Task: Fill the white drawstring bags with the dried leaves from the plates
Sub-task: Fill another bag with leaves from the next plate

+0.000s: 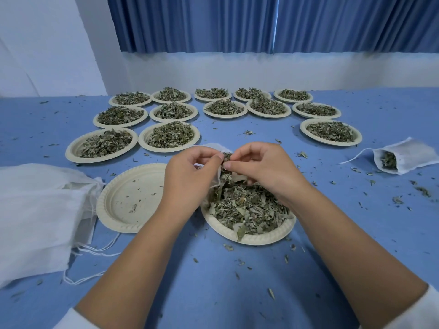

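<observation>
A cream plate heaped with dried leaves lies just in front of me. Above its far edge my left hand pinches the rim of a small white drawstring bag, most of it hidden behind my hands. My right hand pinches a tuft of dried leaves at the bag's mouth. To the left lies an emptied plate with only crumbs. A filled bag lies on its side at the right, leaves showing in its mouth.
Several more plates of leaves stand in rows at the back of the blue table. A pile of unfilled white bags with loose strings lies at the left. Leaf crumbs are scattered over the cloth.
</observation>
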### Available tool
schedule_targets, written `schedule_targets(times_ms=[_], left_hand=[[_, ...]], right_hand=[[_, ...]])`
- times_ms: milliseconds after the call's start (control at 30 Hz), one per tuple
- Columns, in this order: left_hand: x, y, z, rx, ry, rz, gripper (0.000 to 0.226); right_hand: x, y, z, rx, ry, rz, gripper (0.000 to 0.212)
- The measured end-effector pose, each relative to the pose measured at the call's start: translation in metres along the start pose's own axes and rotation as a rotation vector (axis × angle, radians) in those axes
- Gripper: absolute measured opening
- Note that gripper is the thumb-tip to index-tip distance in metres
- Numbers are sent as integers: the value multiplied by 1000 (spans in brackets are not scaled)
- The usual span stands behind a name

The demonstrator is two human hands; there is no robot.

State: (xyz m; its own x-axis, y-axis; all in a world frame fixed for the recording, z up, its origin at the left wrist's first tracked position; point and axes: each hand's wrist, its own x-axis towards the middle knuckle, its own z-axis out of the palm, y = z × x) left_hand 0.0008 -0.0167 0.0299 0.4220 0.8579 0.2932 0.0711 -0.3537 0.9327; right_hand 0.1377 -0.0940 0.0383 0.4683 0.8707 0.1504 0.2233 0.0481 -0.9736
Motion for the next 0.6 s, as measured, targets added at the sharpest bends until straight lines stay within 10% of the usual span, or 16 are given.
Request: schedule_targets(times_ms=[267,600], left_hand=[[-3,7,-2,-43,-82,-43,8],[0,1,-1,-5,9,-21,8]], right_hand=[[7,7,-2,121,-155,213,34],[3,6,5,-211,19,15,18]])
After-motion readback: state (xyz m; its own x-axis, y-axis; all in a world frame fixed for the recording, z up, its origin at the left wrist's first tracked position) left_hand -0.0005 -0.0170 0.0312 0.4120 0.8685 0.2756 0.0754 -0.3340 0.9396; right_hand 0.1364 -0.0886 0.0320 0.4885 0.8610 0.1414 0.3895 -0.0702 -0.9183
